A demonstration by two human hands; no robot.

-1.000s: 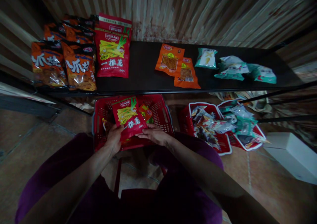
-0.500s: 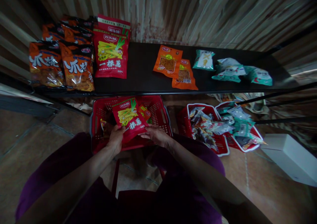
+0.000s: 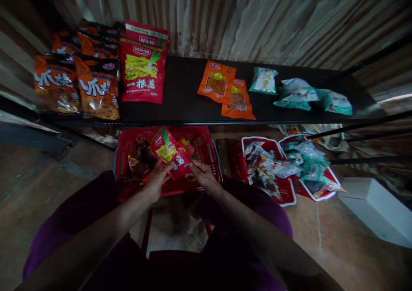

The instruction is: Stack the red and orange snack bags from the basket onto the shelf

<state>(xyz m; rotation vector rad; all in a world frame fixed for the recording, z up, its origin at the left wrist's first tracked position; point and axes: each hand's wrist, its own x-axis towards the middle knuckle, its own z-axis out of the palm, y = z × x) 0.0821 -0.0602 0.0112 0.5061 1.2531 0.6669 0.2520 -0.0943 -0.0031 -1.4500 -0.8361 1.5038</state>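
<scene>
Handling step, just below centre: my left hand (image 3: 157,181) and right hand (image 3: 206,177) pinch the red packet (image 3: 171,151); next move likely needs even grip.

Left grip (image 3: 157,180): bare hand, slim fingers. Right grip (image 3: 204,177): bare hand, matching. Left forearm (image 3: 106,228), right forearm (image 3: 249,228): both bare, tapering toward wrist. Legwear (image 3: 80,209): deep purple, plain, rounded over both knees, purple clearest along outer edges, near-black between thighs; cloth type and seams lost in dim light.
</scene>
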